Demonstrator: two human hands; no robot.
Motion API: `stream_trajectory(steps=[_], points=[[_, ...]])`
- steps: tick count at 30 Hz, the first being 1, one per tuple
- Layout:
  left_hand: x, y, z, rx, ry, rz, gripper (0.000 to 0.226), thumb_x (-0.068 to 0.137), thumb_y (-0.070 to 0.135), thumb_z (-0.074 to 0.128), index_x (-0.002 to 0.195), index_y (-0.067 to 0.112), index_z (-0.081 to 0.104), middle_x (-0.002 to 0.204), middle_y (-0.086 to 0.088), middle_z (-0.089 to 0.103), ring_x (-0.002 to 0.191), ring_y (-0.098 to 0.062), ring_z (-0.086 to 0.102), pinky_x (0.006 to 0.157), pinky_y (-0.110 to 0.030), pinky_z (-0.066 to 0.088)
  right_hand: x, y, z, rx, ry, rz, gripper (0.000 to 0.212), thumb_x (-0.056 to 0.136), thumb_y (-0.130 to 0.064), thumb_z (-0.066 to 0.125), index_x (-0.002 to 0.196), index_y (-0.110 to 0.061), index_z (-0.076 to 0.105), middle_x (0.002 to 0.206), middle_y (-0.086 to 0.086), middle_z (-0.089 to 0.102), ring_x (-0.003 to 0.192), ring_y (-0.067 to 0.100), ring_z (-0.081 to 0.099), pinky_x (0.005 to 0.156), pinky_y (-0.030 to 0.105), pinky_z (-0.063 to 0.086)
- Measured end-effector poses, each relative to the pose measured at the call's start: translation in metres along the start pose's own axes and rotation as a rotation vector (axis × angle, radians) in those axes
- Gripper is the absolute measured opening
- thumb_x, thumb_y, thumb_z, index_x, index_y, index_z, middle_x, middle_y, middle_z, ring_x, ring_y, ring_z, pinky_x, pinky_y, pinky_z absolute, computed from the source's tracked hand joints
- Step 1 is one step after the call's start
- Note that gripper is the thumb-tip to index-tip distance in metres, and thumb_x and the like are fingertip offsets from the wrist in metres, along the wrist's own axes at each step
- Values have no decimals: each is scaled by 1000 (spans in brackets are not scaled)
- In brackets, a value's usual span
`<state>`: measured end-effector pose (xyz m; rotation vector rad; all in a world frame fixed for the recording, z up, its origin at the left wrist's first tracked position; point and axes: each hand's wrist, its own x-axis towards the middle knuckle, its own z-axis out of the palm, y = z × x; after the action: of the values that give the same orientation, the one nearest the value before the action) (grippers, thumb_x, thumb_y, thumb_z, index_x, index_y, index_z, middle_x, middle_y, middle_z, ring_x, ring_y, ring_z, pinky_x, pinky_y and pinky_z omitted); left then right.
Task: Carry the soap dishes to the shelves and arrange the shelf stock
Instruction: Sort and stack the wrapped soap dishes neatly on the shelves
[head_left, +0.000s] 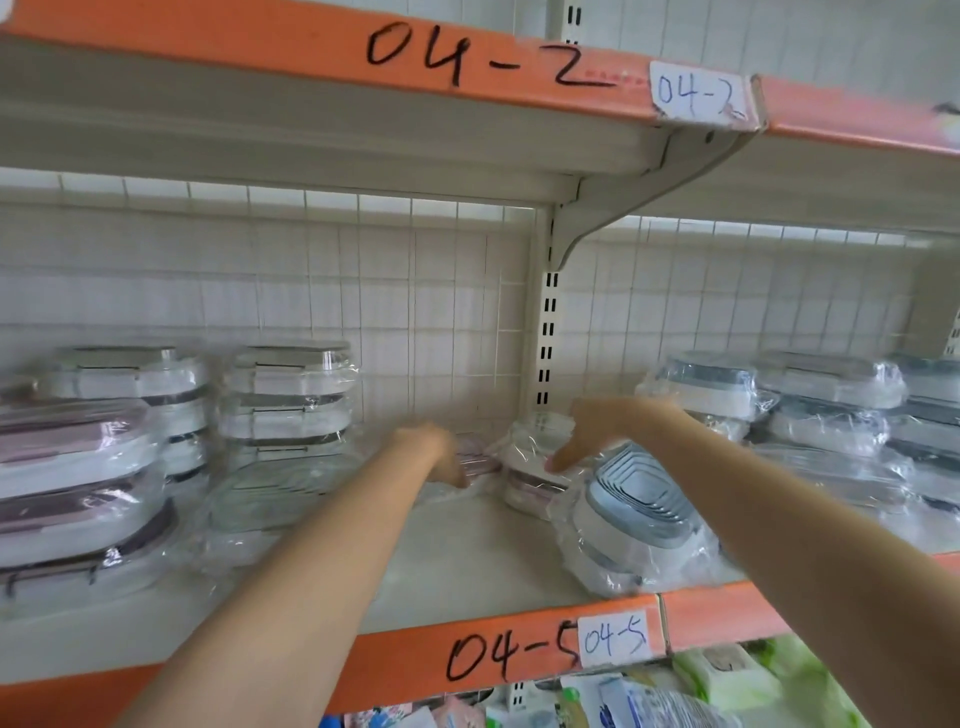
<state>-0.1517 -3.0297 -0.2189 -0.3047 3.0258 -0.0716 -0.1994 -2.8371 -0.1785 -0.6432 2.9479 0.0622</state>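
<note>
Two bare forearms reach in over the orange shelf edge (363, 660) marked 04-5. At far left, wrapped soap dishes (78, 483) stand in stacks. The left hand (441, 454) is motion-blurred at the shelf's back; its finger state cannot be told. The right hand (587, 434) spreads relaxed fingers onto a wrapped pink-trimmed dish (530, 486). A blue-grey dish (639, 509) leans tilted beside it.

Looked like a shop stockroom or retail aisle: metal shelf (467, 551) with orange edge strips, handwritten bin labels "04-2" (698, 96) and "04-5" (613, 636), and stacks of shrink-wrapped soap dishes (288, 395) left and right.
</note>
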Motion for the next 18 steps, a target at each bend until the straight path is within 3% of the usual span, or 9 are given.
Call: stream_trajectory(steps=[3, 6, 8, 10, 13, 16, 18], points=[[5, -2, 5, 13, -41, -35, 65, 88, 56, 57, 140, 19, 46, 144, -5, 46, 131, -24, 46, 102, -31, 38, 8, 3, 6, -23, -14, 9, 61, 69, -68, 67, 90, -13, 53, 91, -2, 57, 81, 18, 55, 92, 34, 46], [5, -2, 5, 3, -20, -42, 71, 85, 61, 57, 138, 14, 47, 147, -9, 41, 135, -26, 38, 103, -32, 38, 11, 2, 6, 2, 8, -9, 53, 72, -64, 67, 61, -18, 41, 63, -9, 41, 55, 10, 37, 69, 28, 41], [3, -1, 3, 20, 12, -36, 79, 82, 67, 56, 136, 10, 49, 146, -13, 39, 137, -30, 30, 105, -33, 34, 12, 2, 6, 42, 28, -25, 53, 72, -61, 70, 58, -21, 39, 59, -9, 39, 53, 9, 34, 57, 25, 32], [0, -1, -3, 26, 57, -21, 81, 81, 70, 55, 132, 8, 53, 142, -15, 42, 134, -31, 30, 104, -33, 31, 15, 2, 8, 76, 63, -20, 53, 71, -61, 72, 59, -21, 39, 59, -8, 41, 53, 11, 35, 55, 26, 29], [-2, -5, -13, -9, 142, -38, 88, 74, 74, 59, 133, 10, 52, 143, -16, 38, 133, -32, 30, 102, -37, 34, 18, 0, 10, 114, 118, -30, 49, 76, -58, 69, 74, -13, 50, 75, -4, 55, 67, 15, 50, 63, 26, 40], [-5, -11, -25, -53, 217, -59, 90, 72, 77, 57, 135, 12, 51, 143, -15, 38, 132, -31, 32, 100, -39, 37, 11, -5, 3, 187, 180, -45, 60, 85, -56, 58, 115, -4, 55, 109, 7, 62, 96, 23, 57, 84, 27, 45], [-9, -14, -33, -78, 240, -57, 86, 71, 77, 57, 127, 12, 56, 137, -15, 45, 127, -31, 38, 95, -38, 41, 9, -6, -2, 233, 230, -23, 67, 87, -59, 53, 120, 0, 54, 111, 11, 63, 94, 23, 57, 81, 26, 43]])
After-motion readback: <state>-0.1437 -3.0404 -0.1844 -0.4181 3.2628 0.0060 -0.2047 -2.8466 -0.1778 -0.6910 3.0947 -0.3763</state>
